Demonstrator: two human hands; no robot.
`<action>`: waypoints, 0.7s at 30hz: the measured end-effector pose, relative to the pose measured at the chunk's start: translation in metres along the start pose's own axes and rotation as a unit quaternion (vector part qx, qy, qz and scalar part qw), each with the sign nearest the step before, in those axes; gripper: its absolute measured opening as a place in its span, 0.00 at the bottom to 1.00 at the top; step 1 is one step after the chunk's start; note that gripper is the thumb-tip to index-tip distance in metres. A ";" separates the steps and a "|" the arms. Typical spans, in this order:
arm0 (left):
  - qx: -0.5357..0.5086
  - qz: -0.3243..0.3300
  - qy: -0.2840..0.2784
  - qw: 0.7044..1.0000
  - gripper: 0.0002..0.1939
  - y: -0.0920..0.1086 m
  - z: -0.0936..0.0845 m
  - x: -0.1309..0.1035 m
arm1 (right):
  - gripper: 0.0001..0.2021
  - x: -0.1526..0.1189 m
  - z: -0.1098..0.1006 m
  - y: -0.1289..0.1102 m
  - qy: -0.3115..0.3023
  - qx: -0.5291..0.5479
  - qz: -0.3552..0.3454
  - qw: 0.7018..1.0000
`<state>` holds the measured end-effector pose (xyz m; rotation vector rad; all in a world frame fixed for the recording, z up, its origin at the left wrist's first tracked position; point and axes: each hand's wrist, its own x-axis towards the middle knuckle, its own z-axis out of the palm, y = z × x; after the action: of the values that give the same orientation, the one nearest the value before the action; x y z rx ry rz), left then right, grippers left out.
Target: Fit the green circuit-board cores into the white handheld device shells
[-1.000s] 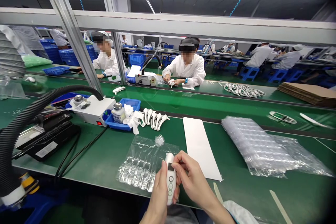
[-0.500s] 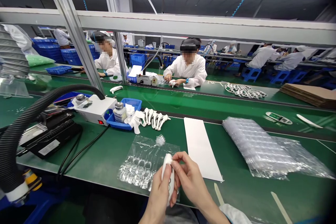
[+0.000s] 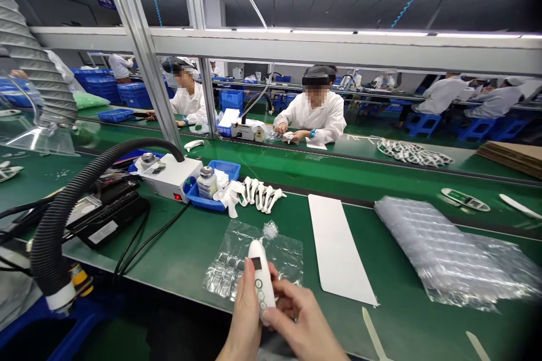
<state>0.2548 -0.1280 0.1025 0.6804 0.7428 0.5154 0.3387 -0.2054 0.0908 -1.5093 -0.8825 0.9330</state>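
Note:
Both hands hold a white handheld device [image 3: 263,279] with a small dark screen and several round buttons, its face turned toward me. My left hand [image 3: 244,313] grips its left side, with the thumb along the edge. My right hand [image 3: 298,313] closes on the lower right part, its thumb near the bottom buttons. Just beyond lies a clear plastic bag [image 3: 283,248] with small transparent pieces at its left. A row of white device bodies [image 3: 260,194] lies farther back.
A blue tray [image 3: 207,201] holds a bottle and white cloths beside a white box [image 3: 171,175]. A black hose [image 3: 55,225] arches at left. To the right lie white card [image 3: 341,248] and a stack of clear plastic [image 3: 432,248]. Co-workers sit across the green conveyor.
The device has turned so its screen and buttons face me. My right hand has moved from its top down to its lower end. The camera view has shifted left.

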 end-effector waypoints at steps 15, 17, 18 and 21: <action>-0.148 0.019 0.003 0.989 0.22 0.007 -0.010 0.029 | 0.08 -0.013 0.022 0.021 0.029 -0.409 -0.264 0.873; -0.126 0.010 -0.019 0.992 0.23 0.010 -0.011 0.028 | 0.07 -0.007 0.017 0.010 -0.003 -0.309 -0.200 0.930; -0.102 0.005 -0.030 0.994 0.25 0.013 -0.012 0.029 | 0.08 -0.003 0.012 0.003 -0.020 -0.232 -0.142 0.962; 0.022 0.010 -0.030 0.999 0.34 0.028 -0.023 0.034 | 0.15 0.018 -0.018 -0.011 -0.027 -0.011 0.034 0.999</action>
<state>0.2541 -0.0789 0.0950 0.7423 0.6934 0.4951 0.3626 -0.1947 0.1020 -1.5477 -0.8881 1.0214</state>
